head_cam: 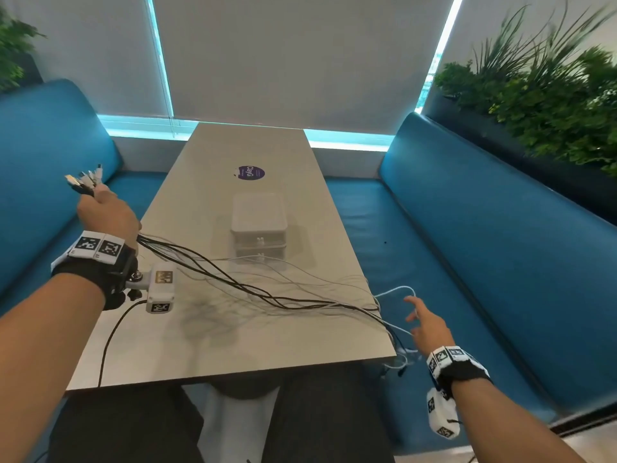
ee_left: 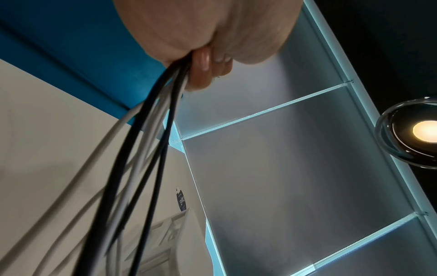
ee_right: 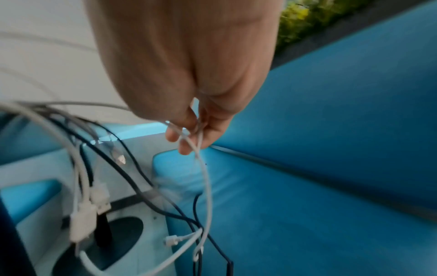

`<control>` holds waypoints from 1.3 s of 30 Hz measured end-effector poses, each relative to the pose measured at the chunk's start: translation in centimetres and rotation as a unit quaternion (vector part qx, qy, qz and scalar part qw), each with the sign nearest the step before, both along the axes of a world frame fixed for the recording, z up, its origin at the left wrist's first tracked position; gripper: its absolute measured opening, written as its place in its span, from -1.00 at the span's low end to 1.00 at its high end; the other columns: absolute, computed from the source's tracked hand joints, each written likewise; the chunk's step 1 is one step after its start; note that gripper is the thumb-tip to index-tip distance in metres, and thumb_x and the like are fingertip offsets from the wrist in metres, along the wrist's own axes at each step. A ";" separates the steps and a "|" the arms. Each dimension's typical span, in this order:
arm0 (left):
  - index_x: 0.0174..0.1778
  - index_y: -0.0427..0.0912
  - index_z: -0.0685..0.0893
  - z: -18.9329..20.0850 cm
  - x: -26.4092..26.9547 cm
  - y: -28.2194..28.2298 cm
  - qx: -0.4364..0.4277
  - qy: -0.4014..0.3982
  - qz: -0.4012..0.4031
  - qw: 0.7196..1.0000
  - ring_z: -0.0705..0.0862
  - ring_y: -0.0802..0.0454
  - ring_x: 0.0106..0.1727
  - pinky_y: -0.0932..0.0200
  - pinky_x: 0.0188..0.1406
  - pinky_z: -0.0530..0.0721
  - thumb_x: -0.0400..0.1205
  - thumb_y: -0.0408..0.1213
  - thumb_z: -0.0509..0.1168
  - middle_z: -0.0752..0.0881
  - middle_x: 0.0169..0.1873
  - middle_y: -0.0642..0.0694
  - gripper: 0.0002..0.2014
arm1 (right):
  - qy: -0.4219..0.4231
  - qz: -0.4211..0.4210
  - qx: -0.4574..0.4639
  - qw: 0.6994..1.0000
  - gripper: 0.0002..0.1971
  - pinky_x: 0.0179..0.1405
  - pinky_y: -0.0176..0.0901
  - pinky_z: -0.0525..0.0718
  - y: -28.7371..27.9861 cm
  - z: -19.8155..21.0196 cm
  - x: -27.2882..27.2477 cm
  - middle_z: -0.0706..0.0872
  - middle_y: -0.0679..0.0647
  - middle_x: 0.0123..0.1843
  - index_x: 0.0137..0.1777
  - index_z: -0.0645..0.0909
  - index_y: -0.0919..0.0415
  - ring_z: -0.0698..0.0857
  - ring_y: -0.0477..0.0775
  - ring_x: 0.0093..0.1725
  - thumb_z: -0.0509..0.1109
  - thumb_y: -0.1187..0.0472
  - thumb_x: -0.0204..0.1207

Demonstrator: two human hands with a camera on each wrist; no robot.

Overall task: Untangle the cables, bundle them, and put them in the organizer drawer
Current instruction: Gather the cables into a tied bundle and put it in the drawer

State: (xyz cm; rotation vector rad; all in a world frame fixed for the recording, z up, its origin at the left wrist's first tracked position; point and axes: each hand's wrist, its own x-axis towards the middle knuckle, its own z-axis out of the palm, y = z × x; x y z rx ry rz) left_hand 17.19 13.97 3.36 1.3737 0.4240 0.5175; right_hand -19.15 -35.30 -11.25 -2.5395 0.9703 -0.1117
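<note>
My left hand is raised over the table's left edge and grips a bunch of black and white cables; their plugs fan out above the fist. In the left wrist view the fingers curl round these cables. The strands cross the table and hang off its right edge. There my right hand holds a white cable; the strand runs between its fingers. The white two-drawer organizer stands mid-table with both drawers closed.
Blue benches flank the table on both sides. Loose plug ends dangle beside the table leg, over the right bench seat. A purple sticker lies beyond the organizer. Plants stand behind the right bench back.
</note>
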 end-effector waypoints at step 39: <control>-0.18 -0.13 0.45 1.9 -11.4 -7.3 -0.127 -0.011 -0.215 0.968 0.46 0.09 -0.59 0.11 -0.50 0.58 0.83 -0.20 0.00 0.49 -0.55 0.01 -0.71 | -0.061 0.391 0.073 0.915 -0.67 -0.12 0.21 0.70 27.0 11.5 16.9 0.70 0.12 -0.22 -0.07 0.57 0.19 0.67 0.16 -0.28 0.17 -0.04 0.74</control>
